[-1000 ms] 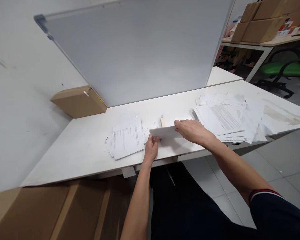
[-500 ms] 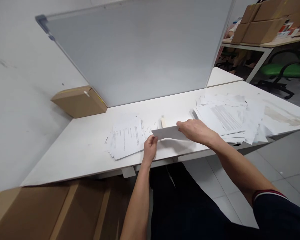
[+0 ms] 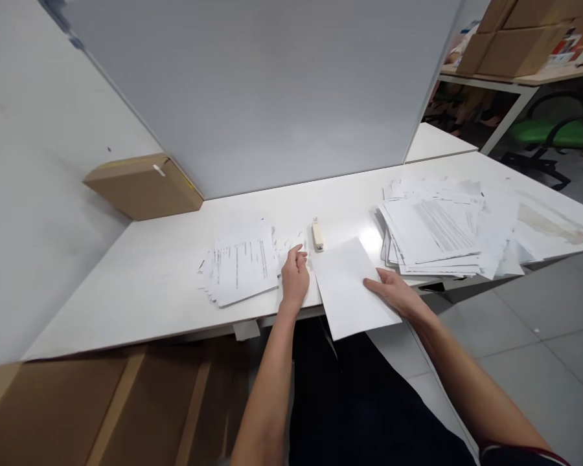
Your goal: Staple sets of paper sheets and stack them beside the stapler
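Note:
My right hand (image 3: 392,291) pinches the right edge of a blank white sheet of paper (image 3: 350,285), thumb on top. The sheet lies partly over the table's front edge, tilted toward me. To its left, my left hand (image 3: 295,275) is apart from the sheet, holding nothing, its fingers loosely bent and separated. Just beyond the sheet's top corner stands a small cream stapler (image 3: 317,235). A fanned pile of printed sheets (image 3: 245,268) lies left of my left hand. Beyond my right hand is a larger, untidy stack of papers (image 3: 432,233).
A whiteboard (image 3: 272,97) leans at the back of the white table (image 3: 150,278). A cardboard box (image 3: 146,188) rests by the wall at the back left. More large boxes (image 3: 53,408) stand below the front edge. A green chair (image 3: 544,133) is at the far right.
The paper, earlier held edge-on between both hands, now lies flatter and nearer me. My left hand has let go of it. My right hand has moved down and toward me with the sheet.

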Available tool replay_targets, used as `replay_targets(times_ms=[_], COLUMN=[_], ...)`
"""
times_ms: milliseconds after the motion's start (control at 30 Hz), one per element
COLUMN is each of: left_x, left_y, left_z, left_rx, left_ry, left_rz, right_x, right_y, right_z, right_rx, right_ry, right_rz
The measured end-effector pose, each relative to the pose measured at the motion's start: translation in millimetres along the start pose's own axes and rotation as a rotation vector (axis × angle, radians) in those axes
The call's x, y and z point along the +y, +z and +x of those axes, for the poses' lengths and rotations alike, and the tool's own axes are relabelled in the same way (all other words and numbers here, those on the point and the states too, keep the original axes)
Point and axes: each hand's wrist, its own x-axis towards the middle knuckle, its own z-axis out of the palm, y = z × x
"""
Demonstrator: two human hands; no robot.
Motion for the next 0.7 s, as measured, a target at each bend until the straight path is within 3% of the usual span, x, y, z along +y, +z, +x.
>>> replay_targets(times_ms=[233, 700], left_x=[2.3, -5.9], left_y=[4.4, 9.8], left_z=[6.8, 9.9], left_rx=[-0.164, -0.176], left_ry=[0.230, 0.274], left_rz=[0.241, 0.460], right_x=[-1.7, 2.9], right_y=[-2.1, -0.7], right_z=[3.3, 15.3], right_rx=[0.056, 0.119], right_ry=[0.001, -0.042], right_rz=[0.048, -0.081])
